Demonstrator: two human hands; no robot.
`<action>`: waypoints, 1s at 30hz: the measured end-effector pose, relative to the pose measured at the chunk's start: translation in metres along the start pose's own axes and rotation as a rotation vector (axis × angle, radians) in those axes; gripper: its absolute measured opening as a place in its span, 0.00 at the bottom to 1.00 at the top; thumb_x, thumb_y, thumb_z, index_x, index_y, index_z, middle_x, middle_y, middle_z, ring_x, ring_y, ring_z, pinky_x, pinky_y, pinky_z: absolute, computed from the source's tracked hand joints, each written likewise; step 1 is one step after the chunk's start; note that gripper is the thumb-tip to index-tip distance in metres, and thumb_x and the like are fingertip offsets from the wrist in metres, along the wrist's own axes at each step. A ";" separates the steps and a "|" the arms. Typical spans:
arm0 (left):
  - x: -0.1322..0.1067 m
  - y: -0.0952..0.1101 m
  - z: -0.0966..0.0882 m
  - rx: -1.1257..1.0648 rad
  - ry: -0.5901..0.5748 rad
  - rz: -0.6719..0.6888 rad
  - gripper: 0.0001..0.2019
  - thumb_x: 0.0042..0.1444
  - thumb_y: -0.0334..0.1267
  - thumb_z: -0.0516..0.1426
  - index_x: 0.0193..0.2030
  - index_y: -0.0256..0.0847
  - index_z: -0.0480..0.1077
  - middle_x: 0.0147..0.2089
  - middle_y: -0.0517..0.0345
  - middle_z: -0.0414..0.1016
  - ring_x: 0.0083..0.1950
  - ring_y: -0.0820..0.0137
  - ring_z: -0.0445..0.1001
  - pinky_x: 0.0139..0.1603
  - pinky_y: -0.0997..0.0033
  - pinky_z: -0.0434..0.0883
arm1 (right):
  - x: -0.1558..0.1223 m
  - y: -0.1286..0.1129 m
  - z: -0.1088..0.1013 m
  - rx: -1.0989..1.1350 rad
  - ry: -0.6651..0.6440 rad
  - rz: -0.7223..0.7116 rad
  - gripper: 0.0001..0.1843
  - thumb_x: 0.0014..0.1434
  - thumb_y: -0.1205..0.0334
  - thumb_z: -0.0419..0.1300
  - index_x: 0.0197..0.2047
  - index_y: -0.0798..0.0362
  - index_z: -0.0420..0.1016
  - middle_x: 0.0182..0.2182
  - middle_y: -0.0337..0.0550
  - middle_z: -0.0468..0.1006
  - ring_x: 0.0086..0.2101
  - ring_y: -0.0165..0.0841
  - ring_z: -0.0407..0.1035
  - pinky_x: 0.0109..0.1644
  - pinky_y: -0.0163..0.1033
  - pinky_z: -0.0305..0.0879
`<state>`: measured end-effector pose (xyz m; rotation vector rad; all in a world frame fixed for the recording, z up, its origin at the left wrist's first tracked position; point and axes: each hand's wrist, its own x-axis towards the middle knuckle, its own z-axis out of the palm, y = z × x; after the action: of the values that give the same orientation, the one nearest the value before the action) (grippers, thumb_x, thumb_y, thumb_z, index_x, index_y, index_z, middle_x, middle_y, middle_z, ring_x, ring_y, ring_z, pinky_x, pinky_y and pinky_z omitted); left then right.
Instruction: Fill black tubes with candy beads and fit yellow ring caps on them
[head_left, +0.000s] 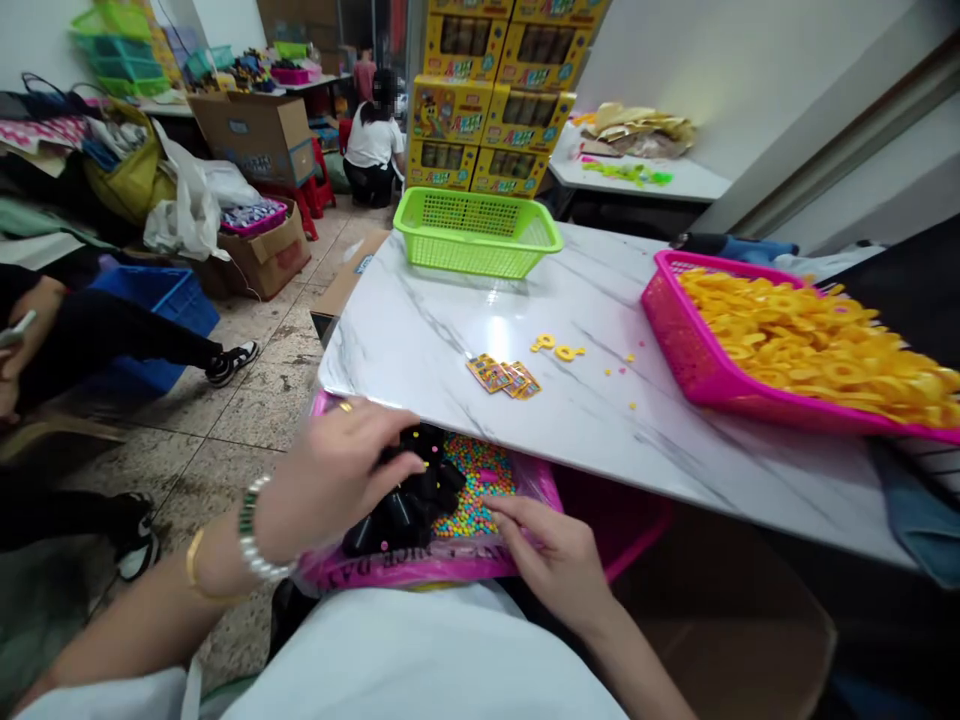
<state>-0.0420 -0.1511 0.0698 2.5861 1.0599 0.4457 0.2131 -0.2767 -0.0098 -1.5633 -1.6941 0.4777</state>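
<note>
While the left hand (341, 475), wearing a beaded bracelet and a gold bangle, curls its fingers shut over a cluster of glossy black tubes (409, 505), the right hand (559, 560) lies flat with loose, extended fingers on the crinkled edge of a pink plastic bag (390, 572). That bag sits in the person's lap, just under the table's edge, and holds the tubes on a bed of tiny round multicoloured beads (480, 480). Above them spreads a smooth, shiny marble-patterned tabletop (450, 340), carrying a few flat printed packets (504, 376) and two loose yellow rings (556, 347). A magenta mesh basket (679, 345) heaped with more yellow rings stands to the right, and an empty lime-green mesh basket (476, 232) stands at the far edge. Beyond are stacked yellow cartons (480, 110) and a speckled tile floor (247, 400).
</note>
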 end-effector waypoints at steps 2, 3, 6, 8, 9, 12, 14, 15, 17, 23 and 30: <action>0.022 -0.011 0.031 0.158 -0.193 -0.016 0.14 0.60 0.37 0.61 0.51 0.36 0.74 0.41 0.47 0.77 0.47 0.57 0.74 0.48 0.59 0.73 | 0.002 -0.002 0.012 0.017 -0.002 0.036 0.14 0.67 0.61 0.55 0.44 0.49 0.83 0.39 0.47 0.84 0.39 0.39 0.80 0.46 0.43 0.78; 0.028 -0.016 0.044 0.217 -0.267 -0.037 0.13 0.60 0.35 0.61 0.51 0.34 0.73 0.41 0.46 0.76 0.47 0.57 0.74 0.47 0.59 0.73 | 0.007 -0.004 0.017 0.021 0.008 0.034 0.14 0.67 0.61 0.54 0.45 0.49 0.83 0.40 0.48 0.84 0.41 0.39 0.80 0.48 0.45 0.77; 0.031 -0.023 0.066 0.288 -0.311 -0.034 0.09 0.60 0.33 0.60 0.47 0.35 0.73 0.44 0.45 0.74 0.49 0.57 0.72 0.49 0.59 0.72 | 0.027 -0.010 0.032 -0.006 0.048 -0.070 0.14 0.66 0.63 0.55 0.49 0.49 0.81 0.48 0.50 0.81 0.49 0.39 0.76 0.56 0.47 0.73; 0.029 -0.021 0.066 0.275 -0.268 0.007 0.07 0.59 0.33 0.61 0.44 0.35 0.72 0.46 0.46 0.72 0.50 0.58 0.72 0.50 0.59 0.72 | 0.042 -0.014 0.040 -0.054 0.008 -0.136 0.15 0.65 0.65 0.57 0.53 0.51 0.78 0.54 0.52 0.77 0.54 0.41 0.72 0.60 0.49 0.70; 0.027 -0.017 0.064 0.260 -0.260 0.036 0.06 0.59 0.32 0.62 0.43 0.36 0.71 0.45 0.47 0.72 0.49 0.59 0.72 0.49 0.60 0.73 | 0.048 -0.016 0.043 -0.080 -0.040 -0.146 0.16 0.64 0.66 0.58 0.54 0.52 0.77 0.54 0.54 0.76 0.54 0.42 0.71 0.60 0.50 0.70; 0.025 -0.005 0.059 0.224 -0.300 0.171 0.05 0.59 0.30 0.61 0.41 0.37 0.69 0.42 0.51 0.72 0.44 0.62 0.73 0.44 0.63 0.74 | 0.056 -0.019 0.046 -0.133 -0.205 -0.092 0.15 0.61 0.71 0.58 0.51 0.57 0.74 0.46 0.55 0.79 0.49 0.43 0.73 0.55 0.50 0.72; 0.025 0.004 0.059 0.208 -0.351 0.274 0.04 0.60 0.29 0.59 0.41 0.37 0.68 0.41 0.51 0.73 0.43 0.61 0.73 0.42 0.62 0.74 | 0.051 -0.018 0.042 -0.112 -0.267 -0.049 0.16 0.57 0.74 0.59 0.50 0.57 0.72 0.44 0.52 0.79 0.48 0.42 0.73 0.53 0.48 0.71; 0.026 0.008 0.061 0.190 -0.373 0.316 0.04 0.61 0.29 0.59 0.42 0.37 0.68 0.42 0.51 0.73 0.43 0.61 0.74 0.42 0.62 0.74 | 0.046 -0.016 0.038 -0.087 -0.281 -0.025 0.18 0.56 0.76 0.59 0.50 0.57 0.71 0.44 0.51 0.78 0.47 0.41 0.72 0.53 0.47 0.71; 0.031 0.016 0.064 0.114 -0.424 0.372 0.07 0.61 0.30 0.59 0.45 0.36 0.67 0.43 0.51 0.74 0.43 0.62 0.74 0.42 0.63 0.74 | 0.034 -0.011 0.028 -0.025 -0.319 0.041 0.21 0.53 0.78 0.58 0.50 0.56 0.69 0.44 0.49 0.78 0.47 0.39 0.72 0.52 0.43 0.70; 0.071 0.023 0.093 0.030 -0.463 0.461 0.06 0.64 0.32 0.55 0.46 0.33 0.68 0.44 0.47 0.75 0.44 0.62 0.75 0.44 0.65 0.72 | 0.012 0.011 -0.006 -0.347 -0.417 0.300 0.29 0.57 0.78 0.54 0.62 0.57 0.66 0.52 0.53 0.75 0.49 0.39 0.73 0.55 0.42 0.68; 0.076 0.006 0.141 0.153 -0.488 0.731 0.09 0.61 0.35 0.57 0.31 0.36 0.75 0.31 0.48 0.77 0.34 0.62 0.73 0.39 0.60 0.65 | 0.038 0.005 0.006 -0.846 -0.597 0.254 0.13 0.63 0.74 0.51 0.42 0.62 0.78 0.36 0.59 0.79 0.44 0.50 0.71 0.49 0.49 0.66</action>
<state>0.0691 -0.1244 -0.0430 2.9276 -0.0310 -0.1327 0.2136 -0.2381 -0.0070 -2.4338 -2.3415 0.3918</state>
